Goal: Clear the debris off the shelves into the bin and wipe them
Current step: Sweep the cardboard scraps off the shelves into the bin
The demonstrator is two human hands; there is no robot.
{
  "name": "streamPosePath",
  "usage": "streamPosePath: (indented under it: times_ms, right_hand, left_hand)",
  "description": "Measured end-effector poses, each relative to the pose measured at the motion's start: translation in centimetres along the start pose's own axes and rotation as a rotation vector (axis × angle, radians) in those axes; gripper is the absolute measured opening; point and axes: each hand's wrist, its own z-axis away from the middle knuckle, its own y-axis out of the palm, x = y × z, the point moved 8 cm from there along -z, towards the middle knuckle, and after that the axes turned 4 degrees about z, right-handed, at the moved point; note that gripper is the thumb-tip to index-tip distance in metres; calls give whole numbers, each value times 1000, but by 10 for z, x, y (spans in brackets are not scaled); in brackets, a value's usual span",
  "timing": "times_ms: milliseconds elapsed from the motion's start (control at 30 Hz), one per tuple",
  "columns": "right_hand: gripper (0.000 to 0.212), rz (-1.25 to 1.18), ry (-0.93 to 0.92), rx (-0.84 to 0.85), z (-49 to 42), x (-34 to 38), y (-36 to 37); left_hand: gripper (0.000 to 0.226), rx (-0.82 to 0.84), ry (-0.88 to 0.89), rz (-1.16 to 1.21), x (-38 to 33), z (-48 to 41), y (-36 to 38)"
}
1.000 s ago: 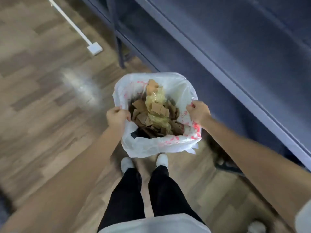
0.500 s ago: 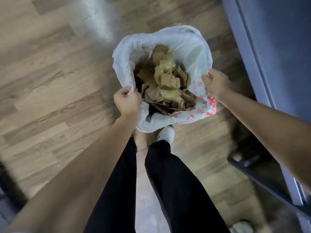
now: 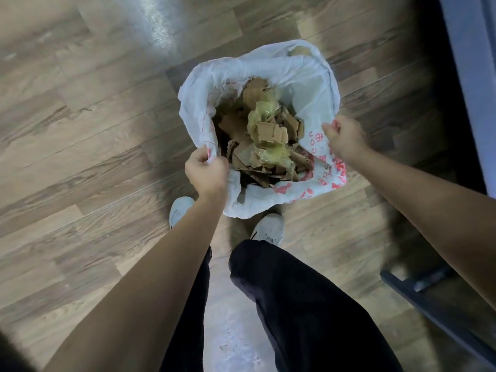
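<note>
To hold cardboard debris (image 3: 271,132) in: white bin bag (image 3: 308,76), mouth pulled wide; left grip (image 3: 206,173), right grip (image 3: 345,138), each pinching opposite rim edges.

Both hands, left hand (image 3: 206,171) & right hand (image 3: 345,136), grip white bag (image 3: 308,73) rim; cardboard scraps (image 3: 265,138) inside.

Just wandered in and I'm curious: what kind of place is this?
Probably a storeroom or back room, though little shows: a grey shelf unit at the right edge, wood-look plank floor, and a white bag of torn cardboard.
</note>
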Motion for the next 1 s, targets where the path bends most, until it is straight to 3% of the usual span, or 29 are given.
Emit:
streamPosePath:
  times_ms: [167,433,633,833,1000]
  right_hand:
    - [21,4,-28,-58,-8,6,2]
    - [23,86,-60,-12,3,15,15]
    - [41,39,-37,-155,5,18,-5]
    - [26,4,-26,-114,-1,19,8]
    - [25,75,32,-69,-8,29,11]
  left_hand:
    - [4,-13,8,13,9,-7,3]
    - [37,-56,-35,-119,32,-7,-18]
    - [27,-21,-22,-75,21,-10,-7]
    - [33,-21,-27,-87,27,-24,-5]
    - [14,32,-64,-242,25,-30,-6]
